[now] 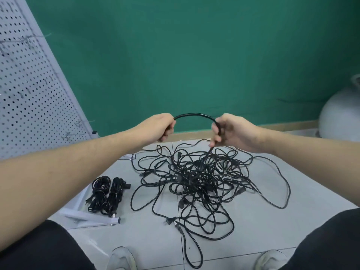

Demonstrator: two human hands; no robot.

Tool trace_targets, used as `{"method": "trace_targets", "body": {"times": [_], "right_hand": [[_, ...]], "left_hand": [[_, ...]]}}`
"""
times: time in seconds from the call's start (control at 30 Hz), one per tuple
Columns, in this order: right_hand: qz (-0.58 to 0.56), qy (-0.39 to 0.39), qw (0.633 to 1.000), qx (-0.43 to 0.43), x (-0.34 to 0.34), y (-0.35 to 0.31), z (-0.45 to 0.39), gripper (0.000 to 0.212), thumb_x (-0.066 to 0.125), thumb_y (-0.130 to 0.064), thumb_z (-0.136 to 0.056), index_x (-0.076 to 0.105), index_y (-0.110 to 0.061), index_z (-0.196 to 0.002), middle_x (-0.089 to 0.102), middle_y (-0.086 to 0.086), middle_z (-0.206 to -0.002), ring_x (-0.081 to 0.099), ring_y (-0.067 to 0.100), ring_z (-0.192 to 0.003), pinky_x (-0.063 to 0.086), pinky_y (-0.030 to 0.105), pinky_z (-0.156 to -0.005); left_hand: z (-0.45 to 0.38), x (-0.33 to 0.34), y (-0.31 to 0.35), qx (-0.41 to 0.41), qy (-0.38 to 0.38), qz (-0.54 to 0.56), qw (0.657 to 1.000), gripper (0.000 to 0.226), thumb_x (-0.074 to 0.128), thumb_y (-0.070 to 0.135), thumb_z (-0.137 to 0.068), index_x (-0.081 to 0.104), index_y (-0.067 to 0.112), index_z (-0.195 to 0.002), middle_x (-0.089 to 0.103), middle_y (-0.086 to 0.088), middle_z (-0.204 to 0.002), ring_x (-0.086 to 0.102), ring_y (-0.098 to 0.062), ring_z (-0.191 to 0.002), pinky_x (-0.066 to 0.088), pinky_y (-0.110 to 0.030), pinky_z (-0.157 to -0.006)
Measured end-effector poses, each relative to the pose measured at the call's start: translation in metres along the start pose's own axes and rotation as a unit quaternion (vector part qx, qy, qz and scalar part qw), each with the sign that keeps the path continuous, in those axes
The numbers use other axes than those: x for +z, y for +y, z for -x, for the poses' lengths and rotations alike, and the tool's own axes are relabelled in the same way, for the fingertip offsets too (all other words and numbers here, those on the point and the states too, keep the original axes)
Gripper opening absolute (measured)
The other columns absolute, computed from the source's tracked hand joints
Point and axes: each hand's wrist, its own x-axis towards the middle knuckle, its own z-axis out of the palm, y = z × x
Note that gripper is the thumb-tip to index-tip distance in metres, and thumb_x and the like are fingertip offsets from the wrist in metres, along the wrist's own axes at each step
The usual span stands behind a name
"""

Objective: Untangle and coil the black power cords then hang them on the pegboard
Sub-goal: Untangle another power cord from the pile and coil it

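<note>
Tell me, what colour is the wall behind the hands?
Green, a plain teal-like shade; the wall shows best in the head view.

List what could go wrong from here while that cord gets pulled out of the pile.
1. The cord arched between the left hand and right hand runs down into the tangled pile; pulling hard may tighten knots.
2. Loose plugs could snag on loops.
3. A dragged pile might slide into the two coiled cords lying beside it.

We see a grey tiled floor (253, 240). On it lie a tangled heap of black cords (202, 180) at centre, two coiled cord bundles (108, 193) well to its left, and the pegboard's white base bar (91, 218) just beside those bundles.
</note>
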Motion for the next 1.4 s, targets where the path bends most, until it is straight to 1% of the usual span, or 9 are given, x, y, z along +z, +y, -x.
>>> {"method": "trace_targets", "body": {"times": [0.1,0.23,0.53,0.67,0.8,0.97,1.13,1.23,1.4], "right_hand": [[0.039,0.067,0.997,0.003,0.005,-0.014,0.002,0.029,0.037,-0.025,-0.102,0.046,-0.016,-0.076,0.025,-0.004,-0.062,0.024,0.016,-0.053,0.034,0.03,-0.056],[0.187,0.101,0.976,-0.04,0.003,-0.028,0.013,0.025,0.044,-0.027,-0.101,0.06,-0.018,-0.084,0.029,-0.008,-0.061,0.021,0.014,-0.053,0.021,0.024,-0.045],[0.261,0.058,0.963,0.02,-0.005,-0.009,0.03,0.043,0.05,-0.043,-0.101,0.052,-0.015,-0.069,0.045,0.0,-0.052,0.047,0.02,-0.05,0.043,0.028,-0.054],[0.311,-0.01,0.949,0.055,-0.029,0.014,0.041,0.051,0.061,-0.052,-0.094,0.06,-0.015,-0.059,0.076,0.007,-0.076,0.072,0.013,-0.091,0.039,0.03,-0.096],[0.308,0.017,0.951,0.018,-0.044,0.021,0.045,0.039,0.056,-0.038,-0.083,0.074,-0.006,-0.073,0.077,0.008,-0.09,0.069,0.017,-0.101,0.039,0.029,-0.099],[0.222,0.108,0.967,-0.059,-0.047,0.021,0.037,0.032,0.058,-0.025,-0.102,0.059,-0.009,-0.074,0.042,0.006,-0.061,0.044,0.018,-0.059,0.044,0.028,-0.07],[0.345,0.091,0.931,-0.073,-0.02,0.007,0.029,0.023,0.06,-0.036,-0.1,0.073,-0.026,-0.084,0.056,-0.008,-0.058,0.044,0.014,-0.055,0.04,0.023,-0.058],[0.383,0.02,0.919,-0.092,0.002,0.0,0.026,0.019,0.061,-0.037,-0.099,0.076,-0.029,-0.091,0.07,0.001,-0.086,0.055,0.018,-0.075,0.043,0.028,-0.075],[0.387,-0.034,0.917,-0.089,0.021,-0.011,0.022,0.022,0.058,-0.032,-0.101,0.076,-0.023,-0.091,0.06,-0.023,-0.068,0.051,-0.005,-0.065,0.034,0.008,-0.068]], "left_hand": [[-0.002,0.006,-0.006,-0.05,-0.023,0.019,0.998,0.026,0.036,0.023,-0.096,0.046,0.019,-0.072,0.058,-0.001,-0.064,0.049,-0.021,-0.058,0.043,-0.026,-0.059],[0.001,0.017,-0.001,-0.027,-0.081,0.064,0.994,0.03,0.038,0.037,-0.1,0.057,0.015,-0.092,0.069,-0.009,-0.073,0.063,-0.026,-0.073,0.046,-0.037,-0.08],[-0.009,0.068,0.025,0.034,-0.122,0.09,0.988,0.035,0.047,0.037,-0.108,0.043,0.021,-0.077,0.036,0.01,-0.062,0.032,-0.009,-0.051,0.044,-0.029,-0.065],[-0.018,0.052,0.039,0.028,-0.035,0.205,0.978,0.039,0.051,0.031,-0.106,0.037,0.023,-0.071,0.032,0.01,-0.056,0.024,-0.01,-0.047,0.033,-0.024,-0.053],[-0.024,0.035,0.018,0.023,-0.013,0.122,0.992,0.044,0.056,0.038,-0.103,0.036,0.024,-0.066,0.033,0.011,-0.054,0.025,-0.012,-0.048,0.024,-0.022,-0.045],[-0.02,0.011,-0.017,-0.017,-0.031,-0.05,0.998,0.046,0.056,0.052,-0.101,0.042,0.021,-0.07,0.039,0.006,-0.059,0.03,-0.013,-0.049,0.028,-0.023,-0.047],[-0.009,0.012,-0.029,-0.103,-0.09,0.073,0.988,0.044,0.048,0.058,-0.101,0.056,0.015,-0.107,0.066,-0.006,-0.078,0.045,-0.018,-0.047,0.043,-0.027,-0.05],[-0.007,0.012,-0.028,-0.052,-0.057,0.095,0.992,0.035,0.055,0.053,-0.1,0.055,0.027,-0.124,0.068,-0.003,-0.112,0.061,-0.019,-0.065,0.055,-0.036,-0.06],[-0.006,0.004,-0.03,0.078,-0.07,-0.016,0.994,0.032,0.056,0.042,-0.099,0.06,0.039,-0.13,0.059,0.016,-0.136,0.063,-0.006,-0.117,0.047,-0.033,-0.102]]}}
